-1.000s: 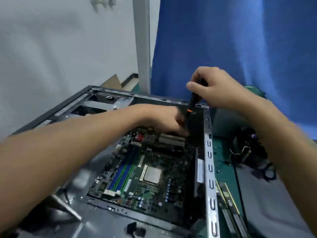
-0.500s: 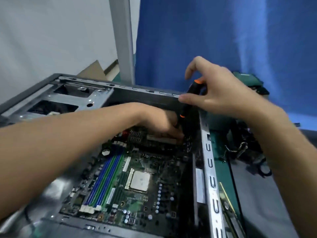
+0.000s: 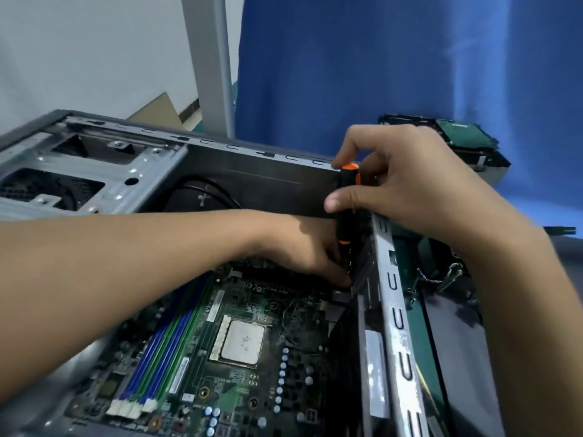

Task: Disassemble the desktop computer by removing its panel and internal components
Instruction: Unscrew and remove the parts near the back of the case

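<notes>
Apparently the motherboard (image 3: 268, 389), seated in the open case (image 3: 132, 171), is being unscrewed: the right hand (image 3: 413, 187) has its grip pinching the upright screwdriver (image 3: 346, 222) at the handle, the left hand (image 3: 303, 247) pinches its shaft low, and next come steady, square turns.

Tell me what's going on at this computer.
A person is working inside an open grey metal computer case, its side panel already off. The right hand grips the handle of a black-and-orange screwdriver, held upright at the far right corner of the green motherboard. The left hand reaches down beside the shaft, fingertips near the board; whether they pinch the shaft is unclear. The motherboard sits in the case, its square silver processor bare.
</notes>
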